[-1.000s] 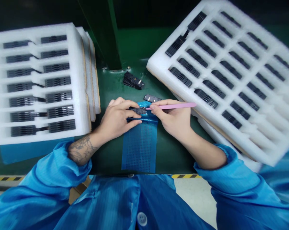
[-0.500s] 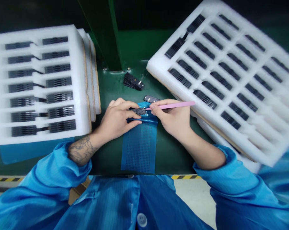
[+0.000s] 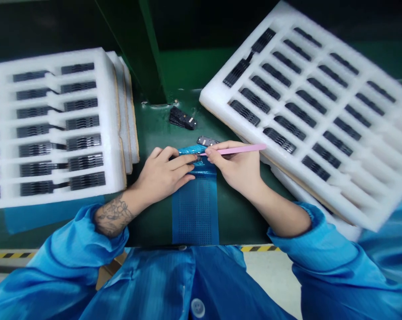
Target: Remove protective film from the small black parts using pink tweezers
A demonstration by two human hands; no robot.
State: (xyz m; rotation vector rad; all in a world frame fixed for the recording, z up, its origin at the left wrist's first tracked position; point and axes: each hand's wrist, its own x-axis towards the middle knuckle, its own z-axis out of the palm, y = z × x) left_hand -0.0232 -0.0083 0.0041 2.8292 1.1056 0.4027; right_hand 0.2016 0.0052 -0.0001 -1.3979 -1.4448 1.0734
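My left hand (image 3: 164, 171) lies over a small black electronic part (image 3: 198, 158), its fingers closed on it and covering most of it. Between the fingers of my right hand (image 3: 239, 166) is a pair of pink tweezers (image 3: 246, 150), whose tip meets the part beside my left fingertips. Under both hands runs a shiny blue film sheet (image 3: 194, 209) printed with rows of tiny marks, its far end bunched up. Just beyond the film is another black part (image 3: 207, 141), partly behind my right fingers. Farther back sits a small fanned stack of black parts (image 3: 182, 119).
White foam trays (image 3: 116, 133) stacked at the left hold black parts in slots. A tilted foam tray (image 3: 217, 95) at the right holds more, with several bare slots. A green post (image 3: 147, 58) rises behind the green tabletop (image 3: 147, 133); yellow-black tape (image 3: 259, 248) marks the front.
My left fingers have slid forward over the black part, which now shows less. The tweezers stay at it. The whole view has shifted slightly.
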